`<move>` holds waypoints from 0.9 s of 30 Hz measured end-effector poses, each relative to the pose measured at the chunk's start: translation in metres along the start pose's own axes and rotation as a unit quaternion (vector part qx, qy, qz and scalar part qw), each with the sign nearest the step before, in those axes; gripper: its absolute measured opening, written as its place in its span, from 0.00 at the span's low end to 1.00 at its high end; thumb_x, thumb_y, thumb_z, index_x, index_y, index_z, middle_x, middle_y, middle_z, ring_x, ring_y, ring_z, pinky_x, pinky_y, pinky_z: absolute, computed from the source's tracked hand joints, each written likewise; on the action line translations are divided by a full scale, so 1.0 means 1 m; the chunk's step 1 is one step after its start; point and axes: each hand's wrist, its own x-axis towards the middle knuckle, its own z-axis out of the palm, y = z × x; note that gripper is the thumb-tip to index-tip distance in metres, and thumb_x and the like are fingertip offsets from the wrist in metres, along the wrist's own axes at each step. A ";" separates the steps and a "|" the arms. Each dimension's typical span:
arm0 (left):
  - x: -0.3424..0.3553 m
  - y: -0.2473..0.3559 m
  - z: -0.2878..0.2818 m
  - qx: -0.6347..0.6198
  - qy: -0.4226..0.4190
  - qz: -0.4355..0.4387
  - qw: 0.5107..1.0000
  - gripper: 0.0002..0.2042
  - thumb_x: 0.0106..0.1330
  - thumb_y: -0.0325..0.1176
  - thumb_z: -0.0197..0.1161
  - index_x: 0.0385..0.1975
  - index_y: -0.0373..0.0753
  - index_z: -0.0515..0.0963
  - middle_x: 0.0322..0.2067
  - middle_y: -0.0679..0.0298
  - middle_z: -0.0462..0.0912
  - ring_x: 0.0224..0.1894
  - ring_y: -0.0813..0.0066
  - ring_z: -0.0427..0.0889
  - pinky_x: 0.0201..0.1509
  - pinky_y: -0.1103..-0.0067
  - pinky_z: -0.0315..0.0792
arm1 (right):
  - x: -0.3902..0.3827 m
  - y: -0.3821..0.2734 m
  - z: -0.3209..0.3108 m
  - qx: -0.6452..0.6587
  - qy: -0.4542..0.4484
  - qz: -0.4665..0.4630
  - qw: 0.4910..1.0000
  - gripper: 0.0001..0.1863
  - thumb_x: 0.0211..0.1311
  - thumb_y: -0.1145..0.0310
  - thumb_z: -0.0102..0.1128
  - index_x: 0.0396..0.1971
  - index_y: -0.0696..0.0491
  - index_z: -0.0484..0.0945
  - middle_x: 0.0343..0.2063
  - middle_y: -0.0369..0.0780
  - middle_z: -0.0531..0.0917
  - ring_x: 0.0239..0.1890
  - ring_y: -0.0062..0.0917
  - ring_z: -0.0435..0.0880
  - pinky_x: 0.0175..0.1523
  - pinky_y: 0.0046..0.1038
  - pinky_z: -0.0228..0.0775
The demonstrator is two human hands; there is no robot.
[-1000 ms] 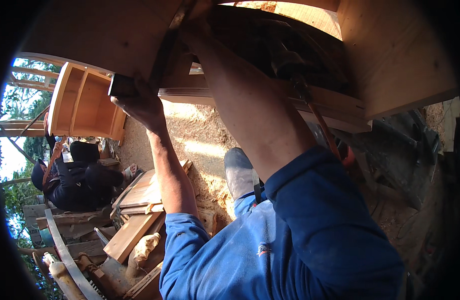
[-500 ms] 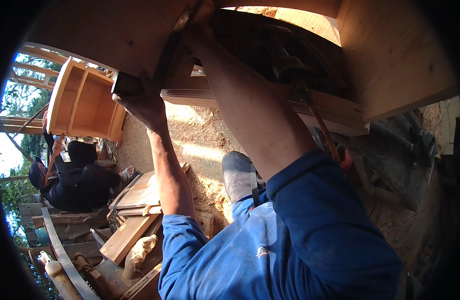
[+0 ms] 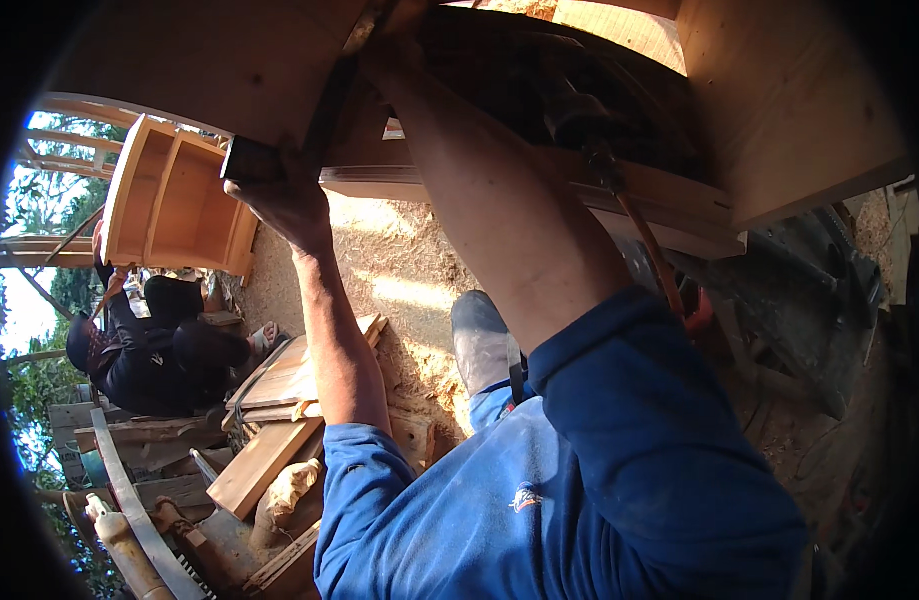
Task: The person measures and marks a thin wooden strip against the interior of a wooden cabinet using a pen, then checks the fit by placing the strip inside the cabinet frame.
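My left hand (image 3: 289, 200) is closed round a dark, square-ended block (image 3: 251, 162) at the lower edge of a wide wooden panel (image 3: 209, 70). From beside that hand a long, narrow dark bar (image 3: 337, 100) slants up across the panel. Whether bar and block are one piece I cannot tell. My right hand (image 3: 394, 58) reaches up to the bar's upper end, in deep shadow, its fingers hidden. Below the panel runs a layered wooden edge (image 3: 374, 182). Right of my right forearm lies a dark tool (image 3: 579, 115) with a metal fitting and an orange-brown hose (image 3: 647, 238).
An upright wooden panel (image 3: 789, 120) stands at the right, above dark sheeting (image 3: 789, 300). At left, a person in dark clothes (image 3: 169, 350) sits by an open wooden cabinet (image 3: 184, 200). Stacked boards (image 3: 279, 385), a handsaw (image 3: 139, 510) and offcuts lie lower left. Sawdust covers the ground (image 3: 389, 260).
Both hands keep nearly the same places on the work. The view has shifted slightly, and the person at left has moved an arm a little beside the cabinet.
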 end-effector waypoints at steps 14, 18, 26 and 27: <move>0.003 0.009 0.008 -0.102 0.035 -0.138 0.985 0.26 0.65 0.32 0.68 0.51 0.24 0.58 0.45 0.44 0.77 0.50 0.53 0.80 0.55 0.61 0.74 | 0.019 -0.038 -0.104 -0.195 -0.037 -0.140 0.970 0.31 0.67 0.40 0.51 0.56 0.50 0.81 0.55 0.43 0.82 0.59 0.37 0.78 0.60 0.43 0.70; -0.002 -0.001 0.015 -0.130 0.065 -0.055 0.988 0.26 0.65 0.32 0.67 0.51 0.24 0.59 0.46 0.42 0.77 0.52 0.50 0.80 0.56 0.60 0.73 | -0.003 -0.071 -0.174 -0.427 -0.149 -0.162 0.877 0.31 0.67 0.39 0.51 0.56 0.49 0.81 0.56 0.43 0.82 0.61 0.37 0.77 0.61 0.43 0.70; 0.000 0.003 0.002 -0.070 0.000 -0.049 0.996 0.25 0.66 0.34 0.66 0.50 0.22 0.63 0.47 0.40 0.79 0.53 0.48 0.81 0.56 0.59 0.73 | -0.086 -0.051 -0.177 -0.704 -0.317 -0.137 0.621 0.30 0.63 0.40 0.58 0.55 0.48 0.83 0.55 0.42 0.83 0.61 0.39 0.78 0.61 0.45 0.72; 0.002 0.004 0.003 -0.088 -0.010 -0.060 0.994 0.25 0.66 0.35 0.66 0.50 0.21 0.64 0.47 0.40 0.79 0.53 0.48 0.81 0.56 0.59 0.73 | -0.093 -0.045 -0.180 -0.686 -0.326 -0.136 0.636 0.27 0.63 0.45 0.61 0.53 0.49 0.83 0.54 0.42 0.83 0.59 0.40 0.80 0.58 0.44 0.74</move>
